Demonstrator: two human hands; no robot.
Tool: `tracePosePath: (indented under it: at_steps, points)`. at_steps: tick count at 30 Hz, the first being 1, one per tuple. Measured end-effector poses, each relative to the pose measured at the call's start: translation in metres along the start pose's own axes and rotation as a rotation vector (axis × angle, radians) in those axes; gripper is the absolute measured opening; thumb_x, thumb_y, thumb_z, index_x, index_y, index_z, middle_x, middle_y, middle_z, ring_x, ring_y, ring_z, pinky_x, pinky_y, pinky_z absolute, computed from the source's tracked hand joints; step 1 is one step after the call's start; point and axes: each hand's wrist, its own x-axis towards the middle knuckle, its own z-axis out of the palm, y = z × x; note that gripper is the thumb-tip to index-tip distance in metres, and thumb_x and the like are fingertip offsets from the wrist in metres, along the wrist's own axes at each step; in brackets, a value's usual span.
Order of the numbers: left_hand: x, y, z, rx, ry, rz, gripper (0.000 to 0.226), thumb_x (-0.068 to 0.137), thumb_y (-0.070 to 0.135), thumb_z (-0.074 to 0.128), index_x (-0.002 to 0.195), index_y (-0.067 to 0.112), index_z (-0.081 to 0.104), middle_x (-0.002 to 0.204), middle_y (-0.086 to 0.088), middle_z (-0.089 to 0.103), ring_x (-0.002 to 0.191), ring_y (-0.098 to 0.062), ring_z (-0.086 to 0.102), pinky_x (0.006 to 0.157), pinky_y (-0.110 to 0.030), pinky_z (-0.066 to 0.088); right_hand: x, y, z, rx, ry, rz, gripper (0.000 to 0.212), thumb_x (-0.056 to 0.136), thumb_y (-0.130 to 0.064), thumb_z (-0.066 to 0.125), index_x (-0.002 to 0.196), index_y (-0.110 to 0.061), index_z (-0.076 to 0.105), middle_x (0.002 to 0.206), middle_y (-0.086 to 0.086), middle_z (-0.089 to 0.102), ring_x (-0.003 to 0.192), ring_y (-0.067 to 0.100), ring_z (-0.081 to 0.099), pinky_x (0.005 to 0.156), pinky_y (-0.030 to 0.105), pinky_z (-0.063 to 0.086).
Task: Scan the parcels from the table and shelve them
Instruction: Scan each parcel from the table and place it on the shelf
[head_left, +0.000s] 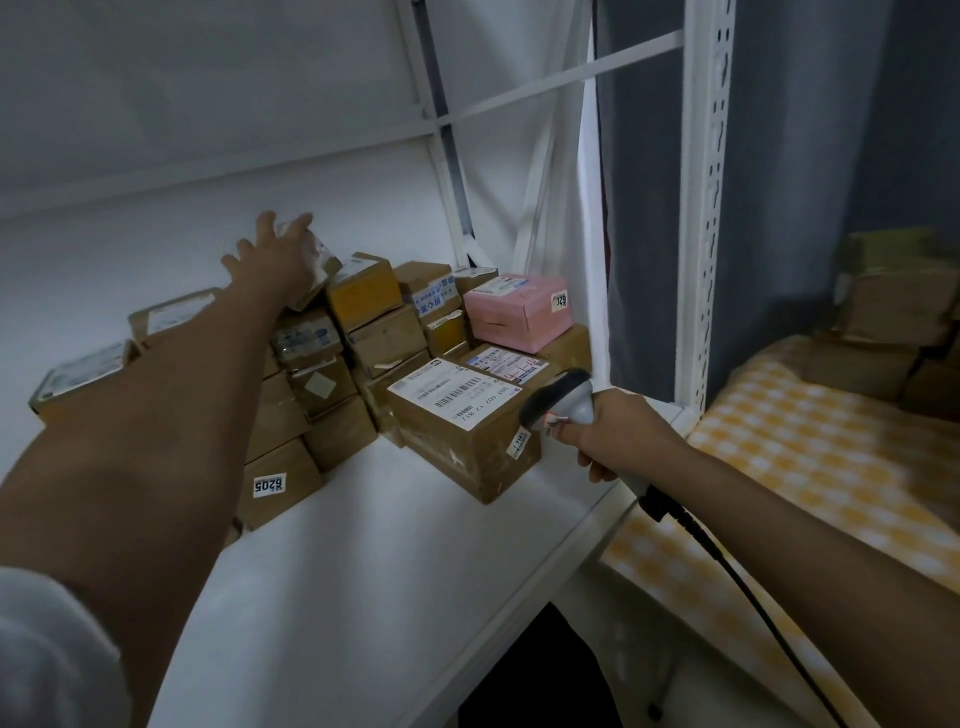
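My left hand (270, 260) reaches far back over the stack of brown parcels (332, 374) on the white shelf (395, 561). Its straight, spread fingers lie on a small taped parcel (321, 267) that sits tilted at the top of the stack. My right hand (621, 441) grips the handle of a grey barcode scanner (563, 397), whose head is just right of a large labelled brown box (462, 421) near the shelf's front edge. The scanner's black cable (727, 571) trails down to the right.
A pink box (519, 312) tops the boxes at the back right of the shelf. White shelf posts (706, 208) stand to the right. Beyond them a table with a yellow checked cloth (810, 467) carries more brown parcels (893, 322).
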Motion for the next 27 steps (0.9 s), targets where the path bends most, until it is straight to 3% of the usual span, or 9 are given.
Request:
tracePosePath:
  at_steps: [4, 10, 15, 19, 22, 27]
  points:
    - [-0.002, -0.012, 0.002, 0.005, 0.005, 0.034, 0.068, 0.094, -0.006, 0.05, 0.154, 0.022, 0.036, 0.161, -0.01, 0.022, 0.134, -0.047, 0.036, 0.109, -0.059, 0.036, -0.001, 0.001, 0.0, 0.003, 0.01, 0.001, 0.034, 0.094, -0.048, 0.062, 0.084, -0.016, 0.059, 0.066, -0.001, 0.068, 0.045, 0.009, 0.062, 0.055, 0.024, 0.054]
    - [0.004, -0.028, 0.007, 0.129, 0.063, 0.155, 0.055, 0.096, -0.002, 0.05, 0.148, 0.014, 0.045, 0.156, -0.013, 0.034, 0.135, -0.043, 0.039, 0.111, -0.056, 0.035, -0.006, -0.002, 0.003, 0.003, -0.028, 0.027, 0.034, 0.095, -0.049, 0.059, 0.092, -0.015, 0.06, 0.07, 0.0, 0.066, 0.05, 0.011, 0.062, 0.054, 0.021, 0.051]
    - [0.003, -0.024, 0.001, 0.174, 0.035, 0.112, 0.056, 0.098, 0.001, 0.048, 0.152, 0.013, 0.04, 0.157, -0.012, 0.03, 0.137, -0.04, 0.038, 0.114, -0.054, 0.03, -0.008, -0.002, -0.001, 0.019, -0.027, 0.034, 0.036, 0.094, -0.05, 0.06, 0.096, -0.014, 0.06, 0.071, 0.0, 0.067, 0.05, 0.01, 0.061, 0.054, 0.021, 0.053]
    - [0.003, -0.023, 0.006, 0.105, -0.045, 0.099, 0.046, 0.097, 0.012, 0.057, 0.142, 0.023, 0.052, 0.161, -0.01, 0.016, 0.132, -0.046, 0.039, 0.111, -0.058, 0.035, -0.012, -0.001, -0.01, 0.036, -0.003, 0.018, 0.035, 0.094, -0.049, 0.062, 0.093, -0.014, 0.061, 0.069, 0.001, 0.068, 0.049, 0.011, 0.063, 0.056, 0.024, 0.055]
    - [0.001, -0.02, 0.008, 0.134, -0.087, 0.148, 0.032, 0.1, 0.027, 0.057, 0.131, 0.034, 0.062, 0.159, -0.009, 0.015, 0.137, -0.046, 0.029, 0.115, -0.06, 0.027, -0.017, -0.001, -0.015, 0.028, 0.021, 0.009, 0.033, 0.094, -0.046, 0.064, 0.09, -0.013, 0.061, 0.068, 0.002, 0.069, 0.047, 0.011, 0.063, 0.058, 0.026, 0.057]
    - [-0.006, -0.017, 0.013, 0.225, -0.101, 0.252, 0.033, 0.098, 0.025, 0.062, 0.129, 0.035, 0.066, 0.167, -0.006, 0.011, 0.153, -0.034, 0.007, 0.122, -0.061, 0.006, -0.019, -0.001, -0.014, 0.012, 0.011, 0.028, 0.036, 0.093, -0.047, 0.064, 0.098, -0.011, 0.061, 0.069, 0.002, 0.069, 0.048, 0.011, 0.063, 0.056, 0.025, 0.057]
